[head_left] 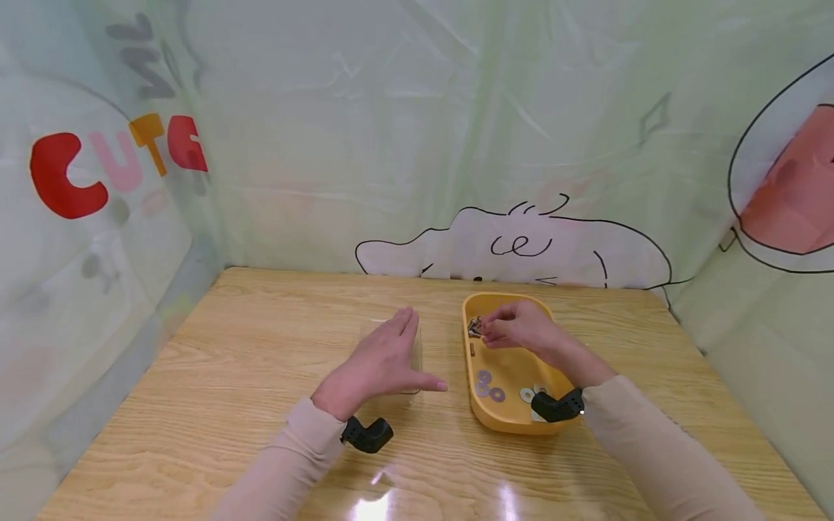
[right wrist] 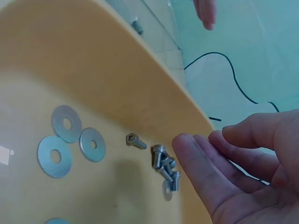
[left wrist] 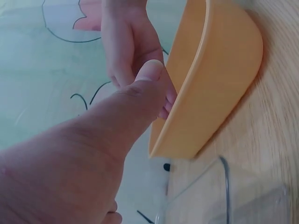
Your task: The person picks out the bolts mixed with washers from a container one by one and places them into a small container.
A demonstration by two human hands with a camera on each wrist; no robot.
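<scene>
My left hand [head_left: 381, 365] hovers with straight fingers and thumb spread beside and over a clear plastic box [head_left: 418, 362], which it partly hides. My right hand [head_left: 521, 329] is inside a yellow tray [head_left: 515, 427], close to a small pile of metal socket-head bolts [right wrist: 163, 165]. Its fingers are slightly bent, the thumb apart from them, and nothing shows between them in the right wrist view. One single bolt [right wrist: 135, 140] lies a little away from the pile. Several flat washers [right wrist: 54, 157] lie on the tray floor.
Both containers stand on a wooden table [head_left: 247, 347]. A bolt [right wrist: 137, 27] shows beyond the tray wall, seemingly in the clear box. Printed curtains [head_left: 326, 145] hang behind and at the sides of the table.
</scene>
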